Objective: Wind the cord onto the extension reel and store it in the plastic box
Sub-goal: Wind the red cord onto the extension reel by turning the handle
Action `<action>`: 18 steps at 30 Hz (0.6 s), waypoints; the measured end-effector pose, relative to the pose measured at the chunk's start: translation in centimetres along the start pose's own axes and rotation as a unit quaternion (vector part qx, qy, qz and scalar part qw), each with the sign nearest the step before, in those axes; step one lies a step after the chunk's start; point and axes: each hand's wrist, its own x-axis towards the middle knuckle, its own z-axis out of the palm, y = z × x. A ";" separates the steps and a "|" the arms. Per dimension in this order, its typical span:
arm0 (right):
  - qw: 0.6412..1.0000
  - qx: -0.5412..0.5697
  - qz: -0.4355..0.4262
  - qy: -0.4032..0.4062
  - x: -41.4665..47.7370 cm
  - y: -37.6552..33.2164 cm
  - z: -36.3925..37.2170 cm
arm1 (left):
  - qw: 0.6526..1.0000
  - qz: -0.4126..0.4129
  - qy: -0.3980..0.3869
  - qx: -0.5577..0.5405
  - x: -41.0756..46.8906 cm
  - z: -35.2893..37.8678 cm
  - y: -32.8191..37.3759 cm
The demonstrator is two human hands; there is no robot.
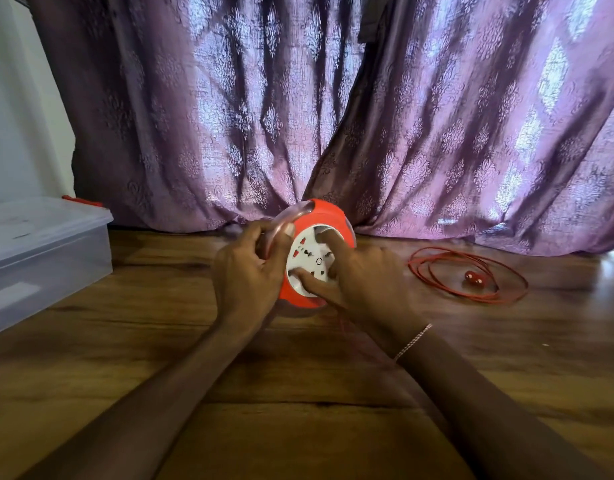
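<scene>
Cord (473,278) loops loose right of reel (328,216); plastic box (39,251) left; curtain (333,98) behind.

You have a wood-grain plank floor (298,410) under you, brown with darker streaks. At your left, a translucent plastic box (39,251) with its lid on sits directly on the boards. Off to your right, the red cord (417,271) lies in loose loops, its red plug (473,278) resting inside them. The purple curtain (437,230) hem bunches on the floor behind.
</scene>
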 end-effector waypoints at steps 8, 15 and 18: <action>0.910 0.321 0.260 -0.034 0.0 -1.6 0.1 | 1.000 0.011 -0.001 0.010 -0.2 0.2 0.2; 0.976 0.207 0.070 0.009 1.1 2.9 -2.4 | 0.997 -0.061 0.038 0.018 0.7 0.0 -0.6; 0.989 0.143 0.024 -0.036 0.9 5.8 -3.3 | 0.996 -0.078 0.042 0.020 1.0 -0.1 -1.3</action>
